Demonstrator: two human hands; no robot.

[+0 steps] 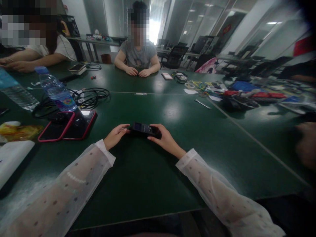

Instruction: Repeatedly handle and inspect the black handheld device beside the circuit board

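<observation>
A small black handheld device (144,129) with a little screen and several buttons is held low over the green table, between my two hands. My right hand (161,135) wraps around its right end, thumb in front and fingers behind. At the opposite end, my left hand (116,135) is closed, thumb and fingertips pinched at the device's left edge. Something thin and dark shows at those fingertips, too small to make out. The underside of the device is hidden.
Left of my hands lie two red-edged phones (80,125), a water bottle (56,90), black cables (96,97) and a white box (13,158). A wrench (202,104) and a cluttered pile (247,95) are to the right. A person (138,54) sits opposite.
</observation>
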